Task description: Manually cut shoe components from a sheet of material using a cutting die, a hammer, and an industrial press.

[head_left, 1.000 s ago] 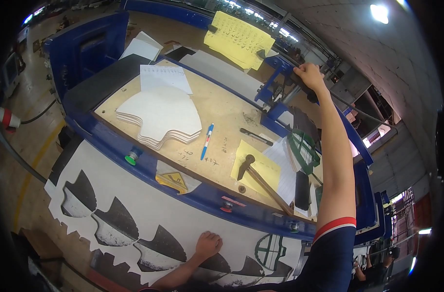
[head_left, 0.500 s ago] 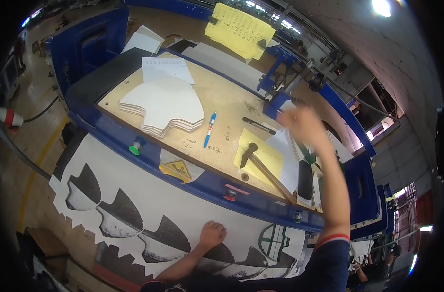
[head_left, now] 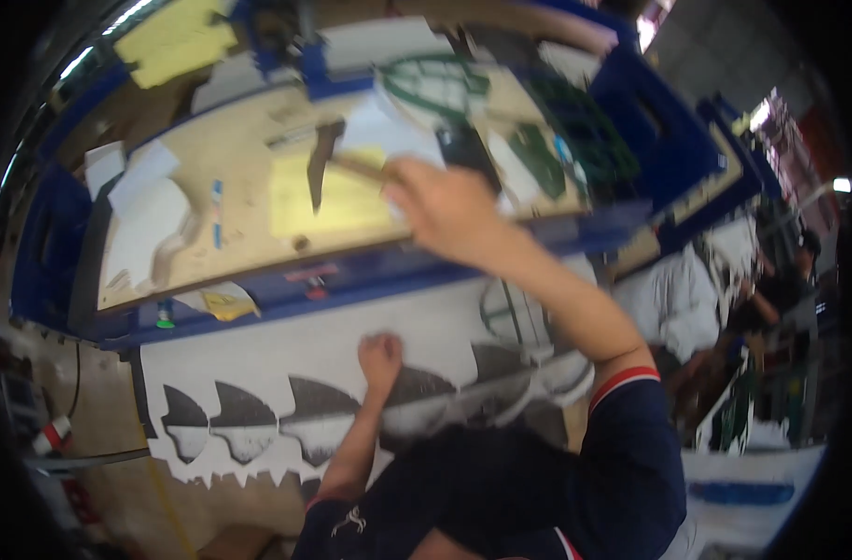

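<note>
My right hand (head_left: 449, 210) is closed round the wooden handle of a hammer (head_left: 325, 154), raised over the pale board of the machine. Its dark metal head points away to the left, above a yellow paper (head_left: 291, 198). On the white sheet material (head_left: 258, 345) in front of me rests my left hand (head_left: 380, 359), curled into a loose fist, with nothing visible in it. Curved shapes are cut out of that sheet in a row. A green-framed cutting die (head_left: 515, 313) lies on the sheet to the right, partly behind my right forearm.
A stack of white cut pieces (head_left: 146, 233) and a blue pen (head_left: 217, 215) lie on the board's left. More green cutting dies (head_left: 431, 84) stand at the back and right. A blue machine rail (head_left: 398, 252) runs along the front. A person (head_left: 785, 289) is at far right.
My right hand has come back toward me from the far side of the board and now grips the hammer, lifted from the yellow paper. My view has swung right. The left hand stays on the sheet.
</note>
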`<move>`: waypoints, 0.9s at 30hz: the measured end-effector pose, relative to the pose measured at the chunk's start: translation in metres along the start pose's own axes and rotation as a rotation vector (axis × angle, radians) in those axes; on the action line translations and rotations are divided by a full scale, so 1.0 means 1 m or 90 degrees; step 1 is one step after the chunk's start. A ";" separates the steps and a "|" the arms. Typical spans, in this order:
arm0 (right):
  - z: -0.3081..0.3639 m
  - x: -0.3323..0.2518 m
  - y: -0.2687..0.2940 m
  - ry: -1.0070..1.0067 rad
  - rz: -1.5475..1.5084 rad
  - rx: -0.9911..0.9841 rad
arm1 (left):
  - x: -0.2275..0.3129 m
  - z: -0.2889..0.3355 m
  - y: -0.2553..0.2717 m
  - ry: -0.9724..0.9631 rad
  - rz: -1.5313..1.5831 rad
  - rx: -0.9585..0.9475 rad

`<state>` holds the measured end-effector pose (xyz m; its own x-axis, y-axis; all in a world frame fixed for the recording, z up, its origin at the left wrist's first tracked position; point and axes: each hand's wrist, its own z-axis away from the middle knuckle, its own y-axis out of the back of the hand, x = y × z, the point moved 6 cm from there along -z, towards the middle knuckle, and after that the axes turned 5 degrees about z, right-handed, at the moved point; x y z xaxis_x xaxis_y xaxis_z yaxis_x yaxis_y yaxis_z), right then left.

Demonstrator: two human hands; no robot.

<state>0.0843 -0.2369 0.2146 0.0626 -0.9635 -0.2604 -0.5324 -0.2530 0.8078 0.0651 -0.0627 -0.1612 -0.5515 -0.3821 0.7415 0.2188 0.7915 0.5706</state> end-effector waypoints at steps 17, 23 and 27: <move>0.568 0.148 -0.002 -0.910 -0.372 0.106 | 0.114 -0.042 -0.182 0.148 -0.290 -0.514; 0.529 0.103 -0.033 -0.385 -0.160 -0.040 | 0.127 -0.055 -0.192 0.119 -0.328 -0.572; 0.513 0.105 -0.053 -0.539 -0.132 -0.317 | 0.104 -0.063 -0.202 0.074 -0.339 -0.579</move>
<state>-0.3142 -0.2797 -0.1272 -0.6103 -0.5651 -0.5551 -0.1528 -0.6036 0.7825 0.0140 -0.2923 -0.1770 -0.6842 -0.6556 0.3194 0.5177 -0.1280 0.8459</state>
